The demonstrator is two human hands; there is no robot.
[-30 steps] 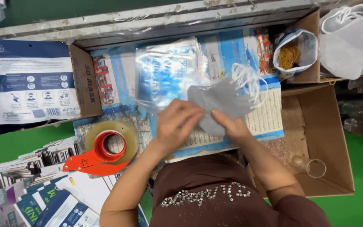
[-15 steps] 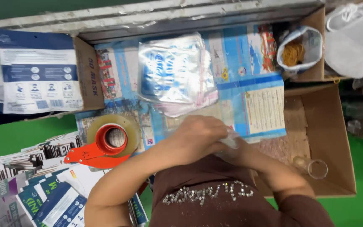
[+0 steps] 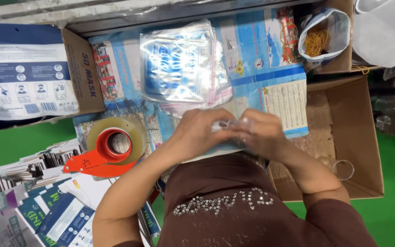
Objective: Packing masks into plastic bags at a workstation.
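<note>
My left hand and my right hand are pressed together close to my body, over the near edge of a blue printed sheet. Both pinch a small clear plastic pouch between their fingertips. Most of the pouch and whatever it holds is hidden under my fingers. A stack of clear zip bags lies just beyond my hands on the sheet.
A red tape dispenser with a brown roll sits to the left. Behind it stands a cardboard box of printed packs. Flat printed packets pile at lower left. An open cardboard box is on the right, and a bag of rubber bands at upper right.
A second ago my hands held grey masks up over the sheet. They have since drawn back toward my body and closed together; the masks no longer show.
</note>
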